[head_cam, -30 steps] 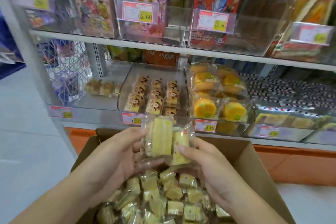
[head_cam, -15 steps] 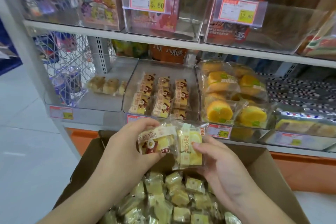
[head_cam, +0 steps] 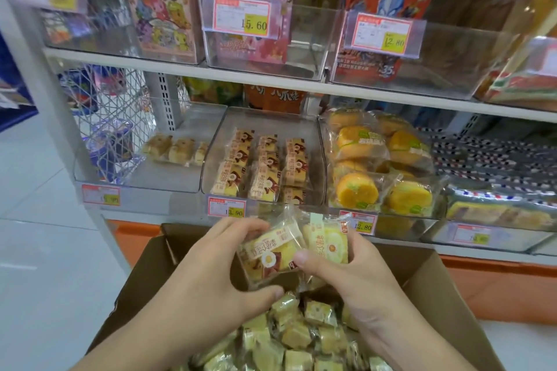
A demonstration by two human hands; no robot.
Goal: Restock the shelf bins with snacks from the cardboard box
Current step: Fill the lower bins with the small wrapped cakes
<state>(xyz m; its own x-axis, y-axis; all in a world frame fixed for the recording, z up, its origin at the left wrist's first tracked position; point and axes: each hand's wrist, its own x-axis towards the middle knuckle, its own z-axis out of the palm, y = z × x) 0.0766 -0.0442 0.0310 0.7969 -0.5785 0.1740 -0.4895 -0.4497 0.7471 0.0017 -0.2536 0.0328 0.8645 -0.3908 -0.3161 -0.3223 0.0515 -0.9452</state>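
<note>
Left hand (head_cam: 220, 262): fingers curled over the top and thumb under the bottom of a clear-wrapped yellow cake packet with a brown-and-egg label (head_cam: 271, 253), held label-up and tilted.

Right hand (head_cam: 346, 274): thumb on the front, fingers behind a second clear-wrapped yellow cake packet with an upright paper band (head_cam: 327, 245). The two packets touch edge to edge, above the far end of the box.

Change: a second ago both packets faced away, plain cake sides showing; they are now turned so the printed labels face up. The hands sit nearer the shelf front than before. Judged meaning: the packets are oriented to match the stock and are about ready to go in.

Open brown cardboard box (head_cam: 446, 289): directly below the hands, heaped with loose packets of the same cake (head_cam: 295, 337).

Clear plastic middle bin on the lower shelf (head_cam: 271, 120): just beyond the hands, three rows of matching label-up packets at its front, bare floor at the rear. Likely destination.

Clear left bin (head_cam: 135, 181): a few pale wrapped cakes at the back.

Clear right bin (head_cam: 440, 214): piled with round orange wrapped cakes (head_cam: 357, 191).

Upper shelf (head_cam: 271, 78): clear bins of boxed biscuits.
</note>
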